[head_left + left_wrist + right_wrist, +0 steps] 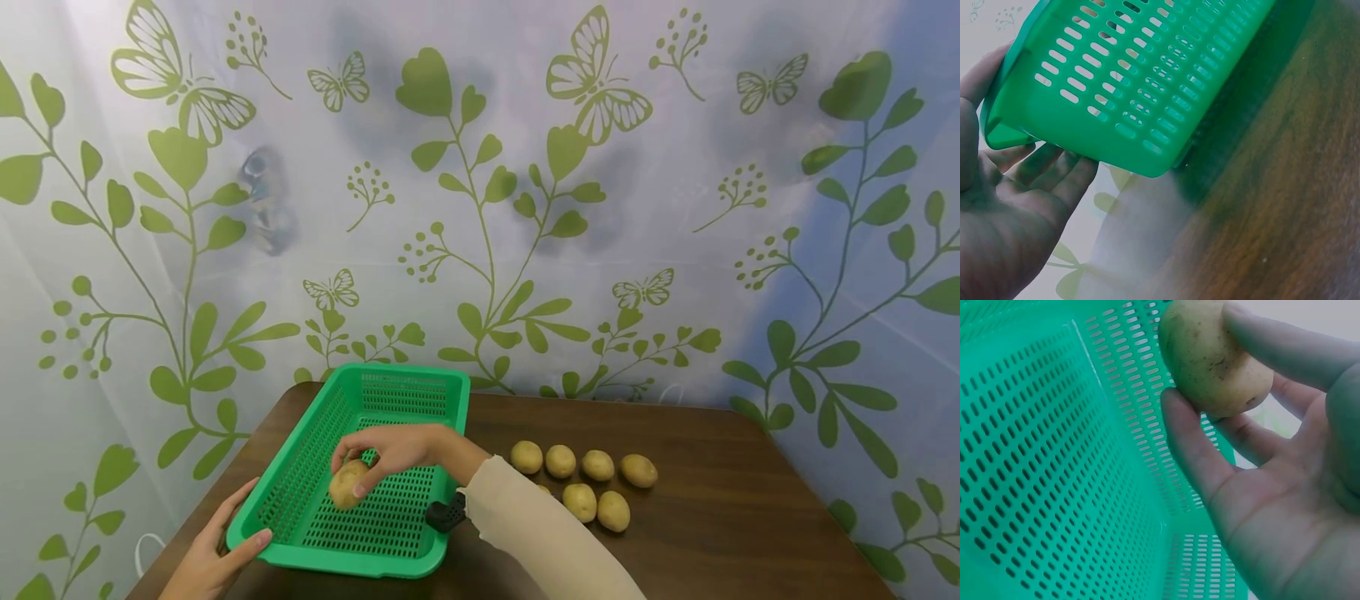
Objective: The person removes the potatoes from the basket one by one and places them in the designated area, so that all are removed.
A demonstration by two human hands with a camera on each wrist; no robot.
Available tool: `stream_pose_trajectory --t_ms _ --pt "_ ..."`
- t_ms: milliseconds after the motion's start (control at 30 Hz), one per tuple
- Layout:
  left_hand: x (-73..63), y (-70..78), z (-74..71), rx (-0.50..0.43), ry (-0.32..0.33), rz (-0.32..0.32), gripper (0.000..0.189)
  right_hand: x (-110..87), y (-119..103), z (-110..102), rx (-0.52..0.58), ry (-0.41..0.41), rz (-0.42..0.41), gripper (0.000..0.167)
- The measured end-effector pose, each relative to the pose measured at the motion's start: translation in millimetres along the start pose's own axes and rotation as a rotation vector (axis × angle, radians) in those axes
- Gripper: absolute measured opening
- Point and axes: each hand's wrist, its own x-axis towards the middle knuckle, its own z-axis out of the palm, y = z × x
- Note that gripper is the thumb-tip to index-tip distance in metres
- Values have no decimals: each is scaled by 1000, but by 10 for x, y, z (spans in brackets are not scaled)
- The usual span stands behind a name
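Observation:
A green plastic basket (352,560) with slotted walls stands on the left part of the table. My left hand (213,554) grips its near left corner, thumb over the rim. In the left wrist view, the fingers (1075,178) of that hand reach beneath the rim on the outer side. My right hand (405,447) is over the inside of the basket and holds a potato (347,487) between thumb and fingertips. The right wrist view shows this potato (1210,359) pale yellow with small dark marks. Only the perforated floor (1054,469) shows under it.
Several potatoes (597,465) lie in two rough rows on the brown wooden table (720,500), right of the basket; my right sleeve (547,533) partly hides one. A black device (446,513) sits at my right wrist. A leaf-and-butterfly curtain (510,250) hangs behind the table.

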Motion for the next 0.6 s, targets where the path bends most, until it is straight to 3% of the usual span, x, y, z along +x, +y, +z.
stream_pose_trajectory --t_ms 600 --pt "-33 -29 21 6 4 17 57 -316 -36 -65 -35 26 16 36"
